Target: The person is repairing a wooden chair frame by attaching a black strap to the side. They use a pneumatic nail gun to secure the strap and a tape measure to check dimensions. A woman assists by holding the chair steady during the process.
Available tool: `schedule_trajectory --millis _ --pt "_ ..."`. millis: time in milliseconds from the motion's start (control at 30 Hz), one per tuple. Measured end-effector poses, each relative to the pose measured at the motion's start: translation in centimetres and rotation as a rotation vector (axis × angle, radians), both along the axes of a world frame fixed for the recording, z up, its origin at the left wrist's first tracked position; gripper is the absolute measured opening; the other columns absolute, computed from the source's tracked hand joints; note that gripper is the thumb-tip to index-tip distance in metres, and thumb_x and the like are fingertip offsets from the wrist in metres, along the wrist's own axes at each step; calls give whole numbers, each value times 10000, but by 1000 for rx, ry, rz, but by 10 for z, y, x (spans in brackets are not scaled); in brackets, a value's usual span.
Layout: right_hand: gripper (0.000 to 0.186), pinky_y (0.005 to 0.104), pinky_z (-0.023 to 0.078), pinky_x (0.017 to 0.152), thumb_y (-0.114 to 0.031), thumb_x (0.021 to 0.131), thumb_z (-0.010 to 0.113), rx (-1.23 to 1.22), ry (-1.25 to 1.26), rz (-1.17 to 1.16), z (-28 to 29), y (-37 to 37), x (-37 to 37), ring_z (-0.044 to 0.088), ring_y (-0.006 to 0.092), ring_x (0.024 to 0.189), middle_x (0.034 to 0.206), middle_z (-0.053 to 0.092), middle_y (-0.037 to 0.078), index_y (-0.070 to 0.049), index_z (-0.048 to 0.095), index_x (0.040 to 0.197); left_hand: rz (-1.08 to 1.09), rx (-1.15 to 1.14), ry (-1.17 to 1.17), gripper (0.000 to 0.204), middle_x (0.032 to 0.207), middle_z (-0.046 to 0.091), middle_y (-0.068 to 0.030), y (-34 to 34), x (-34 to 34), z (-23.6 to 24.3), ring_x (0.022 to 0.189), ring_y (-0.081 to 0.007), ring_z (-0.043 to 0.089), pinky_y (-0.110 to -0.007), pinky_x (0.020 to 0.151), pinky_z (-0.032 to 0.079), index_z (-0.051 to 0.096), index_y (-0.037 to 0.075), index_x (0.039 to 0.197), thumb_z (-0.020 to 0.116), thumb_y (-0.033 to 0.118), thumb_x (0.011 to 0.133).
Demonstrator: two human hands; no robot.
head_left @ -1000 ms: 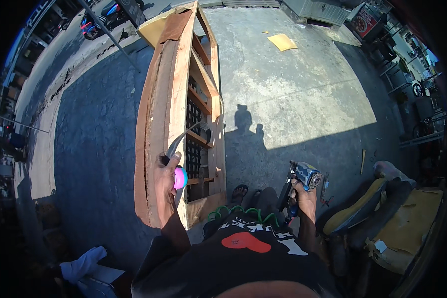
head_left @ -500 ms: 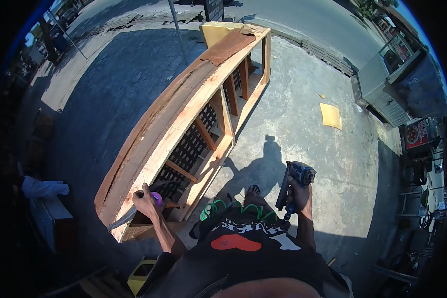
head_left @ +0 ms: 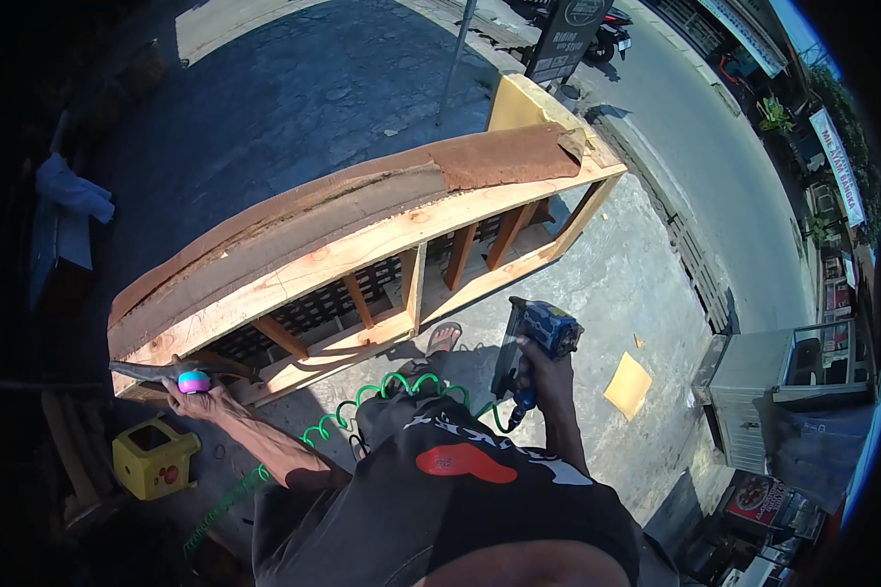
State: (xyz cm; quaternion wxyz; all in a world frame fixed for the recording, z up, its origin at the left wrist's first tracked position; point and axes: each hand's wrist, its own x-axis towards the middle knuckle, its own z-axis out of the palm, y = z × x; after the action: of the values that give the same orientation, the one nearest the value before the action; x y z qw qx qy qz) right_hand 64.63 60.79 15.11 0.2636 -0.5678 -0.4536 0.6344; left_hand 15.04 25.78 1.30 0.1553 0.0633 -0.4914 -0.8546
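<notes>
A long wooden sofa frame (head_left: 343, 256) lies before me, with brown fabric (head_left: 504, 157) along its far top edge and dark woven webbing inside. At its near left end, my left hand (head_left: 204, 403) is closed around a dark strip (head_left: 139, 372) that crosses the frame's corner. A small round pink and blue thing (head_left: 194, 382) shows at that hand; its kind is unclear. On the right, my right hand (head_left: 544, 367) grips the handle of a blue and black air stapler (head_left: 548, 328), held off the frame. From its base runs a green coiled air hose (head_left: 261, 472) across my front.
A yellow plastic stool (head_left: 155, 458) stands at the lower left. Yellow foam (head_left: 515, 104) rises behind the frame's far end, and a flat yellow piece (head_left: 627, 385) lies on the concrete. To the right are a metal cart (head_left: 754, 377) and the road (head_left: 715, 176).
My view has turned rightward, so the frame now lies more crosswise. My left hand stays at the near end with the strip; the stapler is still in my right hand.
</notes>
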Motion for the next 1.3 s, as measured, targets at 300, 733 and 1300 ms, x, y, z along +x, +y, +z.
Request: schedule_trajectory --millis 300,733,1300 --pt "190 288 417 407 -166 881 730 -45 18 34 21 240 21 524 130 440 615 563 30 -51 629 994 -137 128 -523 311 1160 682 -135 233 113 22 1081 -239 671 -304 614 608 569 -16 1230 569 217 1023" --pt "332 279 462 547 -247 846 762 -106 -19 569 -71 616 71 559 113 648 911 634 21 -72 692 1119 -43 253 -427 302 1073 673 -158 538 312 -33 952 -261 691 -351 792 580 544 -59 1213 519 195 1052" --pt "179 308 466 537 -190 925 646 205 -84 1218 -49 749 -26 564 147 554 684 602 46 -14 626 950 -96 40 -726 221 777 644 -71 897 415 -44 621 -113 537 -267 563 436 636 1 1048 530 184 983"
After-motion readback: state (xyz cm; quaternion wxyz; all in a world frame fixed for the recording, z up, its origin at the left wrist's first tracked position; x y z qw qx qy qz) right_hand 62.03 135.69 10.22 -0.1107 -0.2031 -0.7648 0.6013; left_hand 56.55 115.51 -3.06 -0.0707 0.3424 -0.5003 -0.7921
